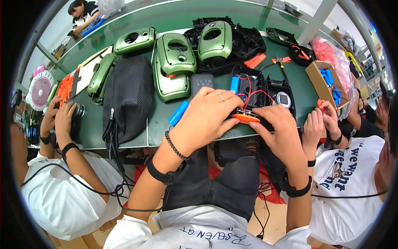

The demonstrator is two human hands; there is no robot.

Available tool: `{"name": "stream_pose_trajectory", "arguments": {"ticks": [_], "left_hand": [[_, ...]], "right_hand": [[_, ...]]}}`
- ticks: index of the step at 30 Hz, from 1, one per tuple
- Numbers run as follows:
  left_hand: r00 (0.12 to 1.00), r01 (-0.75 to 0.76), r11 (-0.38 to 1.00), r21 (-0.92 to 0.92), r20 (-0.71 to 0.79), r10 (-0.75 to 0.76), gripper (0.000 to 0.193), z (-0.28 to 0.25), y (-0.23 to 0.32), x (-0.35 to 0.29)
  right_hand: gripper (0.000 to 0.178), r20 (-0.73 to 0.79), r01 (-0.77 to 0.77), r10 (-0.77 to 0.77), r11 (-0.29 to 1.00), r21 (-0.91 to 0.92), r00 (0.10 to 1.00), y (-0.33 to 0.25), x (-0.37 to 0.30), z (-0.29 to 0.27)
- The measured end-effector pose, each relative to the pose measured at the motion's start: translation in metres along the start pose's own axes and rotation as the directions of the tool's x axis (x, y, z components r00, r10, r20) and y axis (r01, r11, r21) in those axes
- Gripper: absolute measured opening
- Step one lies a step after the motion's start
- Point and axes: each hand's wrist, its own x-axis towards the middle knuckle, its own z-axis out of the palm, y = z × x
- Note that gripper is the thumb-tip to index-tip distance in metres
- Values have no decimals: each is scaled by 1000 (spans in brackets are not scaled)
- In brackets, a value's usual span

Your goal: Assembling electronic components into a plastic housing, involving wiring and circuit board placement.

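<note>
An orange oval plastic piece [246,118] sits at the near edge of an open black housing [265,86], at the front of the bench. My left hand [206,115] closes on its left side, thumb below and bent fingers reaching into the housing. From the other side my right hand [278,128] pinches it between thumb and forefinger. Behind it a small circuit part is mostly hidden by my fingers. Red wires [251,94] loop inside the housing, beside a blue cylindrical cell [234,84]. A round grey-white part [283,99] lies at the housing's right.
Another blue cell [178,113] lies left of my wrist. Green shells [175,54], a black mesh pouch [129,97] and pliers [280,65] surround the work. A cardboard box [323,83] of blue cells stands at right. Co-workers' hands [317,122] are close on both sides.
</note>
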Motion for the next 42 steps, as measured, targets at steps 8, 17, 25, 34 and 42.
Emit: {"name": "stream_pose_trajectory", "arguments": {"ticks": [8, 17, 25, 34, 42], "left_hand": [[1000, 24, 999, -31, -9, -24, 36, -2, 8, 3], [996, 86, 993, -80, 22, -85, 38, -10, 11, 8], [994, 104, 987, -119, 30, -101, 39, -9, 9, 4], [994, 104, 987, -121, 37, -100, 43, -11, 8, 5], [994, 109, 986, -125, 40, -105, 43, -10, 7, 2]], "right_hand": [[28, 6, -30, 30, 999, 42, 1000, 0, -1, -5], [32, 44, -24, 24, 1000, 11, 999, -4, 1, -10], [35, -3, -29, 29, 999, -26, 1000, -10, -1, -7], [32, 30, -68, 67, 998, 13, 997, -10, 1, -13], [33, 49, -93, 92, 995, 28, 995, -11, 1, -11]]}}
